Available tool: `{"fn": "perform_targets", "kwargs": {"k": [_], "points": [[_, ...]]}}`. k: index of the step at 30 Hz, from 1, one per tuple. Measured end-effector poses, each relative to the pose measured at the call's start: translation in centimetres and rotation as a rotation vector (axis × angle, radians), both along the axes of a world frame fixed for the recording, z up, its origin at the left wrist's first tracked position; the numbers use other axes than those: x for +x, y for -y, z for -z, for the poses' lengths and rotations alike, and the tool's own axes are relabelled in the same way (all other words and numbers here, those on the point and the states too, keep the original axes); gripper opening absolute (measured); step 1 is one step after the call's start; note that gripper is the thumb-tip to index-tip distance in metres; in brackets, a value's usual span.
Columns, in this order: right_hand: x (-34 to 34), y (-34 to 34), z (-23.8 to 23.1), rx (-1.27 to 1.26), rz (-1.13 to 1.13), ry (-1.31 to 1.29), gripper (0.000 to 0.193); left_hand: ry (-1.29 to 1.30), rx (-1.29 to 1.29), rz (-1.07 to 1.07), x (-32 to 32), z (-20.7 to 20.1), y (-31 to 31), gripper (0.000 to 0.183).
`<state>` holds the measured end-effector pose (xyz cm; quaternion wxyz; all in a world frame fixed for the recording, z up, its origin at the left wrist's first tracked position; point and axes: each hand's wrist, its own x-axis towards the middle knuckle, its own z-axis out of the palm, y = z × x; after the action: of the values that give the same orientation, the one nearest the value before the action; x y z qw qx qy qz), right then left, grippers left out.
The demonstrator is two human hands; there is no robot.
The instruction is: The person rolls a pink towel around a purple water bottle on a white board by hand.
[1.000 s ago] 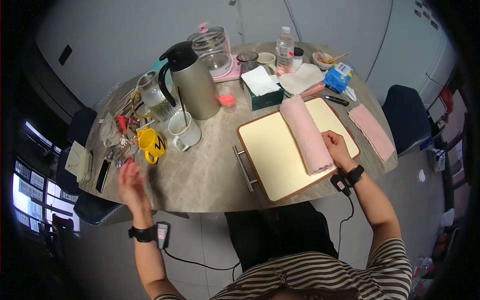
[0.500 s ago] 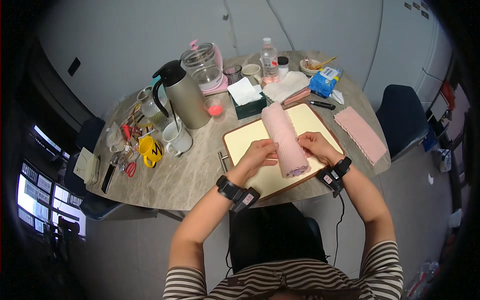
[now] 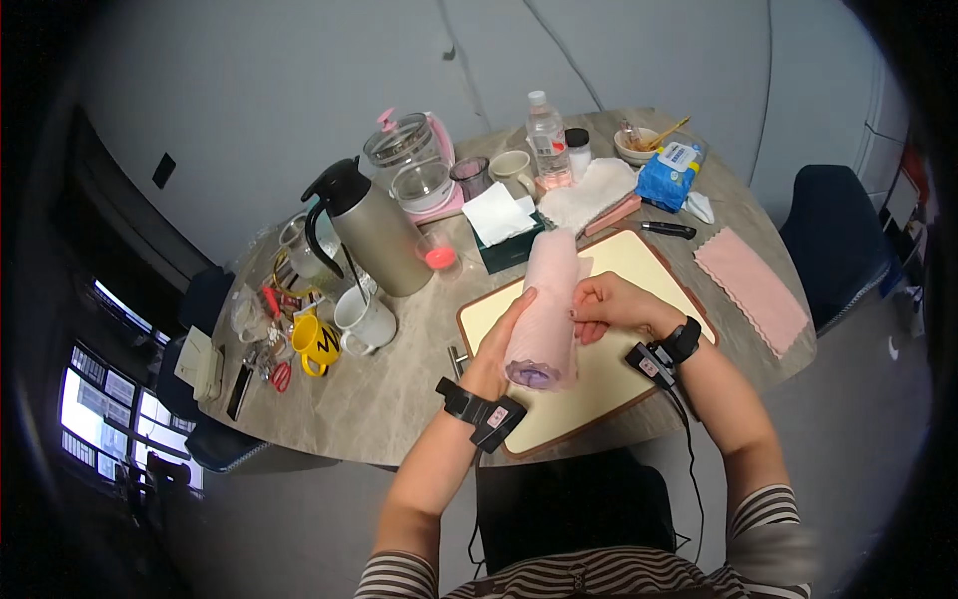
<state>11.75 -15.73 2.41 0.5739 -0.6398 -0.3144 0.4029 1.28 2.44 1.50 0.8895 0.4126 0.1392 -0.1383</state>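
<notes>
A pink cloth roll (image 3: 549,299) with scalloped edging lies slanted over a cream board (image 3: 629,384) with a brown rim. Purple shows at the roll's near end; what is inside, if anything, I cannot make out. My left hand (image 3: 498,344) wraps the roll's left side, its fingers partly hidden beneath. At the right side, my right hand (image 3: 611,304) pinches a loose edge of the cloth between bent fingers. A flat pink cloth (image 3: 753,290) lies to the right of the board.
Behind the board stand a tissue box (image 3: 511,250), folded cloths (image 3: 589,198), a plastic bottle (image 3: 547,140) and a blue wipes pack (image 3: 669,178). A black-handled knife (image 3: 669,231) lies at the board's far edge. Left are a steel jug (image 3: 379,235), white mug (image 3: 365,321), yellow mug (image 3: 315,344) and scissors (image 3: 281,376).
My left hand has moved from the roll's upper side to wrap its left flank. My right hand now pinches a cloth edge lifted from the roll. The view has shifted slightly.
</notes>
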Motion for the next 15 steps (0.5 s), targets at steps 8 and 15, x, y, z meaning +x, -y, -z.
{"fn": "perform_targets", "kwargs": {"k": [8,15], "points": [[2.4,0.1,0.7,0.15,-0.072,0.008,0.016,0.01,-0.193,0.011,0.3,0.7,0.3,0.056],[2.2,2.9,-1.0,-0.045,-0.244,-0.015,0.024,0.132,-0.068,0.038,0.0,1.1,-0.3,0.067]]}}
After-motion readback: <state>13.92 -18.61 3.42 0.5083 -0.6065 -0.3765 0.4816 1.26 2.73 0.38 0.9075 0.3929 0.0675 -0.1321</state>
